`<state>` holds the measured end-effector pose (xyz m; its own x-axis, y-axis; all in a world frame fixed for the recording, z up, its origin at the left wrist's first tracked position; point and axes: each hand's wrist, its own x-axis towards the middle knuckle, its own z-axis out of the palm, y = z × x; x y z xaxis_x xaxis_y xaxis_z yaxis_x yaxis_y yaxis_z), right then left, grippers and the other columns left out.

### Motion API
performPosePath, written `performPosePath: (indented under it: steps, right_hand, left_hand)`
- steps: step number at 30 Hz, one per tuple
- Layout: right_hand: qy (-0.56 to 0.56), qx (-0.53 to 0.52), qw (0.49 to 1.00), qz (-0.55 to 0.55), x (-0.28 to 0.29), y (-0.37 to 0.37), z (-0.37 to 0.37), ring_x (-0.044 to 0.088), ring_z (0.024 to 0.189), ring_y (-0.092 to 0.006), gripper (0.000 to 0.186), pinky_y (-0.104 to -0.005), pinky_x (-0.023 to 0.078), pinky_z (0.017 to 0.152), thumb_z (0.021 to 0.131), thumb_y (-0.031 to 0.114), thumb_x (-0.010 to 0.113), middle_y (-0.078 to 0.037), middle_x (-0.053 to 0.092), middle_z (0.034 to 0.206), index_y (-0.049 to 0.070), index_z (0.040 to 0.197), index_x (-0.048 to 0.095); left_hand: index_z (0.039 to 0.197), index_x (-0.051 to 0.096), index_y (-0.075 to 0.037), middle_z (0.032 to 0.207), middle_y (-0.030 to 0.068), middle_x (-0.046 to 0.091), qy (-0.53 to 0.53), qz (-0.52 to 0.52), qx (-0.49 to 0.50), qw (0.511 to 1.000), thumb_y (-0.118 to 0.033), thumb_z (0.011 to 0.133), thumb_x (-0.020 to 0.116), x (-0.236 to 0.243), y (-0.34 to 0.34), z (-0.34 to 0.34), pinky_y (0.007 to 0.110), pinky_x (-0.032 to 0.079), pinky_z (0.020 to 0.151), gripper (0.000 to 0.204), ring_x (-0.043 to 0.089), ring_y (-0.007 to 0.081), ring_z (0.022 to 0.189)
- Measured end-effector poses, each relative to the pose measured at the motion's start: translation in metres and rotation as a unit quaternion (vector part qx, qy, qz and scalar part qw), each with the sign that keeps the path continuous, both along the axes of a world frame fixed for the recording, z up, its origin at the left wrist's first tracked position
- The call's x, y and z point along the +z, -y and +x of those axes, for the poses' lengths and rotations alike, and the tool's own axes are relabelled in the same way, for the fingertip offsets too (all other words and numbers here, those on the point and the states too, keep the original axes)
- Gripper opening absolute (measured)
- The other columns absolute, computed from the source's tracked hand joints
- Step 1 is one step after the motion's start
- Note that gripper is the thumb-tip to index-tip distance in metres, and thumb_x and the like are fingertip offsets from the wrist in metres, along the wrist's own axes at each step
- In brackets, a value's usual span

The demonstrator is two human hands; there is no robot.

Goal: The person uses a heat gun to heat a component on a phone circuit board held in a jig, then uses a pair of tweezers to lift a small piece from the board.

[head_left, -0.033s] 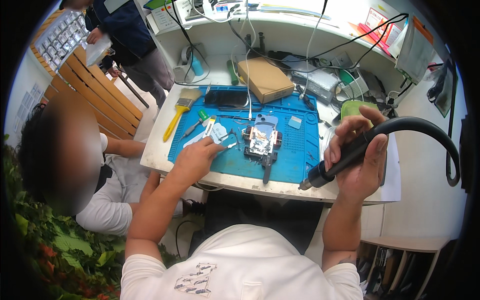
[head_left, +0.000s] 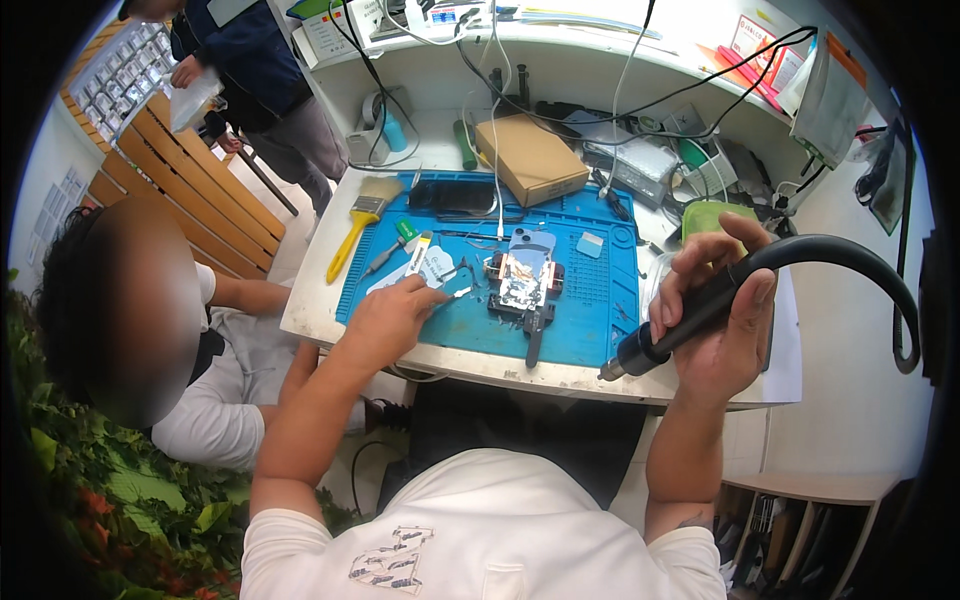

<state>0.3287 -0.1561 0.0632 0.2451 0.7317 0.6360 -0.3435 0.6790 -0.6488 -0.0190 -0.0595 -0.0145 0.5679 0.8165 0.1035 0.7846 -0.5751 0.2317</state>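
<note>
My right hand (head_left: 722,325) wraps round the black handle of a hot air gun (head_left: 705,312), raised over the right end of the bench. Its metal nozzle points down and left, and a thick black hose arches off to the right. Over the front left of the blue work mat (head_left: 455,335), my left hand (head_left: 385,322) is closed, fingertips pinched by a small white-tipped piece that I cannot make out. A blue phone (head_left: 530,242) with a cracked, silvery back is held in a clamp (head_left: 557,280) between the hands. Small dark fragments surround the clamp.
A yellow brush (head_left: 352,235), a green-capped screwdriver (head_left: 382,257) and a dark phone (head_left: 452,197) lie on the left. Behind stand a cardboard box (head_left: 530,160) and cluttered parts. Cables hang from above. One person sits at left (head_left: 210,430); another stands beyond (head_left: 265,85).
</note>
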Motion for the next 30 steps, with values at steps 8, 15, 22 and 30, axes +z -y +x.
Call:
performPosePath:
  steps: [8,15,22,30]
  right_hand:
    - [-0.007,0.006,1.000,-0.001,0.001,-0.001,-0.003,0.060,0.066,-0.0138,0.055,-0.0279,0.052,0.052,0.117,0.044,0.044,-0.019,0.063,0.107,-0.002,0.148,0.042]
    - [0.001,-0.008,1.000,-0.004,0.001,0.003,0.000,0.059,0.067,-0.0136,0.056,-0.0283,0.052,0.053,0.117,0.044,0.044,-0.019,0.062,0.107,-0.003,0.147,0.042]
    - [-0.007,-0.011,1.000,0.000,0.001,0.005,0.003,0.059,0.067,-0.0142,0.057,-0.0277,0.052,0.053,0.116,0.045,0.044,-0.020,0.063,0.107,-0.003,0.148,0.042]
    - [-0.009,-0.001,1.000,-0.002,-0.002,-0.001,0.008,0.060,0.066,-0.0136,0.058,-0.0274,0.052,0.053,0.116,0.045,0.045,-0.019,0.064,0.107,-0.003,0.148,0.043]
  left_hand:
    - [0.145,0.068,-0.026,0.116,0.0110,0.074,-0.156,-0.106,-0.053,0.981,-0.002,0.092,0.069,0.030,-0.020,0.010,0.047,0.058,0.094,0.058,0.073,0.0345,0.108]
    - [0.160,0.054,-0.031,0.111,0.0158,0.077,-0.308,-0.168,-0.069,0.934,0.003,0.084,0.066,0.063,-0.030,0.033,0.046,0.057,0.097,0.084,0.073,0.0369,0.107]
    - [0.169,0.039,-0.027,0.105,0.0197,0.077,-0.390,-0.210,-0.019,0.896,0.000,0.085,0.075,0.088,-0.025,0.039,0.049,0.056,0.091,0.095,0.074,0.0378,0.099]
    - [0.124,0.076,-0.009,0.097,0.0149,0.078,-0.253,-0.201,-0.036,0.946,-0.017,0.081,0.089,0.056,-0.037,-0.018,0.047,0.057,0.085,0.045,0.075,0.0340,0.093]
